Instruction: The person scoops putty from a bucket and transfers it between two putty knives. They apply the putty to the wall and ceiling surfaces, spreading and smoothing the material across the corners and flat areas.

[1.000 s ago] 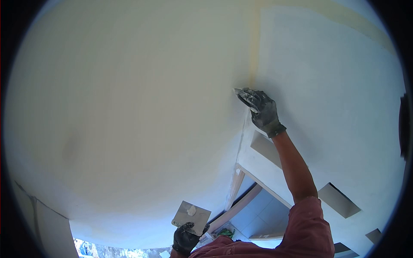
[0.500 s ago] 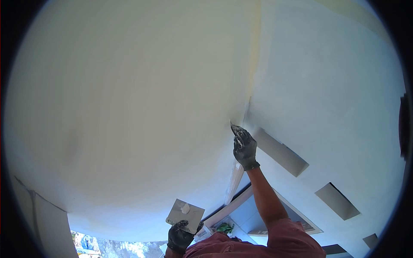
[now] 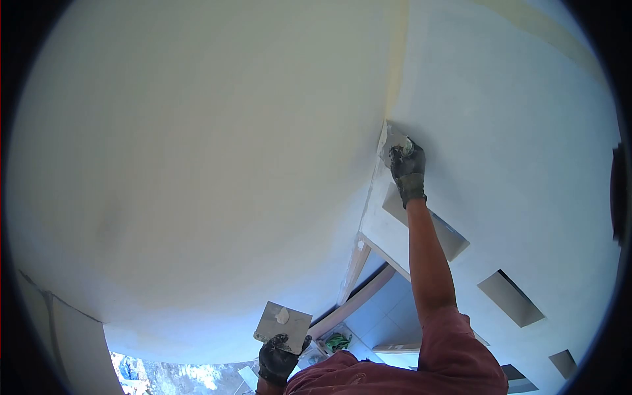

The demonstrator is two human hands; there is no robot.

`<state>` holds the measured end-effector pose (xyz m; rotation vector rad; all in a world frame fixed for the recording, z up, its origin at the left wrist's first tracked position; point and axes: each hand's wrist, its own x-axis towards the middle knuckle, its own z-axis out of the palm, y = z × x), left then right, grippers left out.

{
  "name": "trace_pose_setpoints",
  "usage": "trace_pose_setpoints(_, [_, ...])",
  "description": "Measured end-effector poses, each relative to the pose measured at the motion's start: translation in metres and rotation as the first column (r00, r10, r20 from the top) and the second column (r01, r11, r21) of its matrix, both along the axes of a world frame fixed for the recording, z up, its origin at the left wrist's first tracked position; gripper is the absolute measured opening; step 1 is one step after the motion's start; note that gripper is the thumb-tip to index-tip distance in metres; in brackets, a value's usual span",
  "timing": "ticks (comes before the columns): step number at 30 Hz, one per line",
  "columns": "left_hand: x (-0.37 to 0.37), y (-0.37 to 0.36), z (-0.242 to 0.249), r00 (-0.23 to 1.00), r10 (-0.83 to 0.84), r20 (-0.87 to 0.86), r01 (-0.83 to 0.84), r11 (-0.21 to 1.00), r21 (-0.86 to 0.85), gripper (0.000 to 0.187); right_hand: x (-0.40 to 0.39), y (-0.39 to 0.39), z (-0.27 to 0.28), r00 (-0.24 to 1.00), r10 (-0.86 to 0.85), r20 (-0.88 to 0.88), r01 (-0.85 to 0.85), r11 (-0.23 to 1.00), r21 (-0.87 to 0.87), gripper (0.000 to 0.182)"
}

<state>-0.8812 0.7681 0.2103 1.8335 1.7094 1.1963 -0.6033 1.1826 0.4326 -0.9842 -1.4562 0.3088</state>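
Observation:
My right hand [image 3: 409,171], in a smeared black glove, is closed around a putty knife [image 3: 393,139]. The broad blade lies at the inner corner, against the right-hand wall [image 3: 507,145]. Just above it, a yellowish strip [image 3: 397,59] runs up the corner beside the smooth left wall [image 3: 197,184]. Low in the view, my left hand [image 3: 279,361], gloved in black too, grips a flat metal plate [image 3: 268,322] from below. A dab of white putty [image 3: 282,316] sits on the plate.
Rectangular slots are cut into the right wall, among them one behind my forearm [image 3: 454,238] and another farther down [image 3: 510,298]. A pale frame [image 3: 355,270] borders an opening below the corner. A green item [image 3: 338,342] shows beneath. Bright ground [image 3: 191,380] appears lower left.
My right hand has moved up and to the right with the putty knife, its blade now laid on the right wall at the corner. My left hand and the plate have barely shifted.

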Motion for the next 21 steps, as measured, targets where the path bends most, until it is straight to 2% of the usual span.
trace_pose_setpoints(1, [0.005, 0.001, 0.009, 1.000, -0.001, 0.002, 0.001, 1.000, 0.002, 0.046, -0.002, 0.014, -0.004, 0.989, -0.138, 0.060, 0.135, 0.989, 0.055, 0.024])
trace_pose_setpoints(2, [0.009, 0.003, 0.015, 0.995, 0.034, 0.097, -0.029, 0.999, -0.045, 0.043, 0.000, 0.024, -0.012, 0.954, -0.282, 0.105, 0.269, 0.955, 0.123, 0.029])
trace_pose_setpoints(3, [0.011, 0.004, 0.015, 0.988, 0.061, 0.145, -0.051, 0.996, -0.072, 0.041, 0.003, 0.026, -0.012, 0.955, -0.279, 0.101, 0.266, 0.956, 0.127, 0.029])
trace_pose_setpoints(5, [0.014, 0.006, -0.002, 0.957, 0.166, 0.236, -0.140, 0.982, -0.123, 0.035, 0.011, 0.029, -0.023, 0.996, -0.011, -0.086, 0.017, 0.997, 0.076, 0.035])
trace_pose_setpoints(7, [0.020, 0.007, 0.004, 0.930, 0.247, 0.273, -0.209, 0.965, -0.160, 0.031, 0.003, 0.012, -0.037, 0.995, 0.066, -0.076, -0.060, 0.994, 0.086, 0.037])
trace_pose_setpoints(8, [0.025, 0.010, 0.011, 0.930, 0.245, 0.273, -0.228, 0.969, -0.093, 0.027, -0.006, -0.001, -0.042, 0.989, 0.138, -0.059, -0.131, 0.986, 0.107, 0.039])
trace_pose_setpoints(9, [0.026, 0.010, 0.020, 0.933, 0.239, 0.269, -0.241, 0.970, -0.025, 0.025, -0.029, -0.031, -0.038, 0.986, 0.135, -0.101, -0.127, 0.988, 0.086, 0.040])
trace_pose_setpoints(10, [0.022, 0.008, 0.017, 0.933, 0.238, 0.270, -0.239, 0.971, -0.029, 0.025, -0.049, -0.051, -0.038, 0.993, 0.102, -0.056, -0.097, 0.992, 0.082, 0.039])
trace_pose_setpoints(12, [0.011, 0.009, 0.001, 0.979, 0.196, 0.047, -0.200, 0.976, 0.081, 0.025, -0.057, -0.068, -0.038, 0.998, 0.062, -0.004, -0.061, 0.995, 0.076, 0.039])
trace_pose_setpoints(14, [0.006, 0.011, -0.014, 0.978, 0.188, 0.085, -0.194, 0.978, 0.074, 0.025, -0.051, -0.071, -0.039, 0.962, 0.273, -0.016, -0.273, 0.962, -0.011, 0.030])
trace_pose_setpoints(15, [0.004, 0.008, -0.010, 0.969, 0.179, 0.173, -0.186, 0.982, 0.026, 0.025, -0.046, -0.073, -0.040, 0.963, 0.267, -0.023, -0.267, 0.964, -0.012, 0.030])
trace_pose_setpoints(17, [0.001, 0.002, -0.001, 0.920, 0.182, 0.346, -0.169, 0.983, -0.065, 0.025, -0.026, -0.074, -0.045, 0.963, 0.213, -0.167, -0.224, 0.973, -0.052, 0.030])
trace_pose_setpoints(19, [0.005, 0.005, -0.002, 0.933, 0.146, 0.330, -0.167, 0.985, 0.034, 0.027, -0.002, -0.052, -0.071, 0.969, 0.118, -0.217, -0.133, 0.989, -0.058, 0.030])
trace_pose_setpoints(20, [0.007, 0.006, -0.005, 0.937, 0.137, 0.322, -0.166, 0.984, 0.063, 0.028, 0.011, -0.020, -0.104, 0.988, 0.035, -0.153, -0.034, 0.999, 0.005, 0.031])
trace_pose_setpoints(21, [0.007, 0.006, -0.010, 0.950, 0.131, 0.284, -0.166, 0.981, 0.104, 0.028, 0.010, -0.004, -0.118, 0.987, 0.035, -0.158, -0.036, 0.999, -0.002, 0.031])
